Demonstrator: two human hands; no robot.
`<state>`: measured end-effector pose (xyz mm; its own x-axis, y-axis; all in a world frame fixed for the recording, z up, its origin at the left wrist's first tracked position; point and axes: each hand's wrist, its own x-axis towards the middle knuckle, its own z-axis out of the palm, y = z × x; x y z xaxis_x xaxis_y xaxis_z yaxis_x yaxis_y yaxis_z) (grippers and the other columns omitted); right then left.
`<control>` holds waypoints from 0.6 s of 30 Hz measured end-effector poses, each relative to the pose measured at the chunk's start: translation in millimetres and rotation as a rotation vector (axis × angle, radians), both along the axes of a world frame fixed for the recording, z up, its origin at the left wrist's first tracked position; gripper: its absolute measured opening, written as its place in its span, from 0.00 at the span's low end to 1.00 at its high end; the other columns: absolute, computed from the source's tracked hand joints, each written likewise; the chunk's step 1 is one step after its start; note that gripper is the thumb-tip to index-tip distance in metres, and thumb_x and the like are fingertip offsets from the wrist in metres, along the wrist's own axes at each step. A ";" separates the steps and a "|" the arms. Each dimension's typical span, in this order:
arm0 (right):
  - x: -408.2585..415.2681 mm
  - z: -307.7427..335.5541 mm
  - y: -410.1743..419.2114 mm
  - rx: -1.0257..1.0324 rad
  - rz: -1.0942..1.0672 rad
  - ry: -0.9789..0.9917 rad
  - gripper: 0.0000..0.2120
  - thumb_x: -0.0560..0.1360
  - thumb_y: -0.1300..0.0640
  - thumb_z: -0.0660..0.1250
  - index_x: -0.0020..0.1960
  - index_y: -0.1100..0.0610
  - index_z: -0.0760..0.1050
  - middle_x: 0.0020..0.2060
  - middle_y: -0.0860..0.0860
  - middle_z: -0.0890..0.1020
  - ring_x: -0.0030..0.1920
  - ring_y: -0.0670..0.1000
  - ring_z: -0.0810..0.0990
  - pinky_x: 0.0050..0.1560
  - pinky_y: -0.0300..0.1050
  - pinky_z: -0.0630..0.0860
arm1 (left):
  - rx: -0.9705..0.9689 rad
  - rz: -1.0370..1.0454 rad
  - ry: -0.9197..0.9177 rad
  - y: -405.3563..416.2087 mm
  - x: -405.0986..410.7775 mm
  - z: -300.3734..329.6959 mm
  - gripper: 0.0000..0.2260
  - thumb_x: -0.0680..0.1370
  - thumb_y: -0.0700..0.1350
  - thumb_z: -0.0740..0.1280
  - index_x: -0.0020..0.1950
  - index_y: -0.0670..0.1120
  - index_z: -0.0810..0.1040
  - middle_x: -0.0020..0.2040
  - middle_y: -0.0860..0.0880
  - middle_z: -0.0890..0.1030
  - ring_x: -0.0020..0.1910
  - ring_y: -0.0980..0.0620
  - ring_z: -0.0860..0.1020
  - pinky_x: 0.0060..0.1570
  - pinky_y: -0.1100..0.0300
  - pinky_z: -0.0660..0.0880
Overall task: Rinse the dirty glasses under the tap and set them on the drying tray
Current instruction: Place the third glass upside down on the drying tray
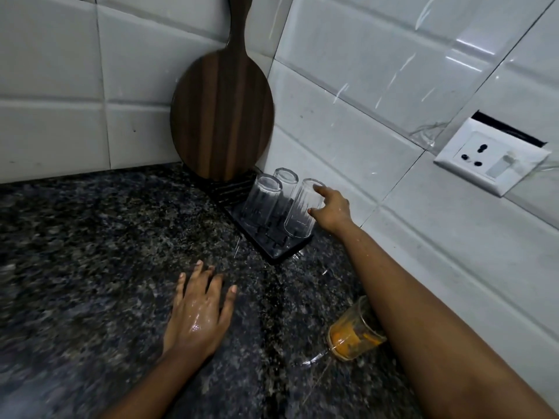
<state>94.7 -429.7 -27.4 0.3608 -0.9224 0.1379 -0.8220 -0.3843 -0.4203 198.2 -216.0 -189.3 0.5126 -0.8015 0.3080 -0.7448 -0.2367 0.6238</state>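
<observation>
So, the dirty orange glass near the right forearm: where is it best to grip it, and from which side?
Probably round its side wall. The dirty glass stands upright on the counter, its far side hidden under the right forearm. The left hand could come from the left, where nothing blocks it.

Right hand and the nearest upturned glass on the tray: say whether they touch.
Touching. The head view shows the right hand with fingertips against the side and top of the nearest upturned glass.
</observation>
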 end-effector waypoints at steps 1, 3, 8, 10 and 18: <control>-3.2 -0.1 4.1 0.009 0.004 -0.013 0.26 0.72 0.65 0.68 0.70 0.58 0.68 0.69 0.56 0.72 0.68 0.57 0.71 0.67 0.43 0.64 | 0.009 0.001 0.003 0.5 -0.2 0.1 0.34 0.74 0.63 0.41 0.63 0.44 0.74 0.70 0.45 0.71 0.76 0.50 0.55 0.74 0.55 0.41; -11.0 2.1 14.7 0.024 0.016 -0.036 0.26 0.73 0.66 0.67 0.69 0.60 0.67 0.68 0.56 0.72 0.67 0.57 0.71 0.68 0.45 0.66 | 0.041 -0.003 -0.002 1.6 1.0 -2.5 0.32 0.75 0.62 0.41 0.62 0.45 0.74 0.68 0.46 0.72 0.76 0.50 0.56 0.75 0.52 0.46; -44.1 21.3 60.0 0.017 0.035 -0.140 0.21 0.73 0.65 0.66 0.66 0.63 0.70 0.64 0.58 0.77 0.63 0.55 0.76 0.64 0.43 0.69 | 0.008 -0.036 -0.012 4.3 1.5 -2.1 0.26 0.78 0.56 0.46 0.58 0.42 0.75 0.61 0.44 0.78 0.72 0.44 0.66 0.72 0.47 0.58; -64.0 28.6 85.5 0.009 0.043 -0.242 0.18 0.74 0.64 0.67 0.64 0.63 0.73 0.59 0.56 0.80 0.59 0.52 0.78 0.60 0.37 0.70 | -0.080 -0.041 0.071 5.5 -1.0 2.2 0.24 0.78 0.55 0.48 0.55 0.41 0.76 0.59 0.43 0.79 0.70 0.44 0.67 0.71 0.46 0.61; -183.1 30.5 165.2 0.042 -0.127 -0.575 0.12 0.73 0.63 0.68 0.56 0.59 0.78 0.49 0.51 0.83 0.50 0.48 0.81 0.56 0.41 0.76 | -0.105 -0.408 0.396 -14.5 -114.4 62.8 0.34 0.71 0.55 0.70 0.71 0.43 0.62 0.70 0.43 0.67 0.71 0.46 0.64 0.68 0.56 0.62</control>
<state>-88.4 -264.6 3.1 0.1250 -0.9626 0.2405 -0.4963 -0.2706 -0.8249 83.8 -230.4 -126.5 0.2610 -0.9340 0.2439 -0.4674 0.0988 0.8785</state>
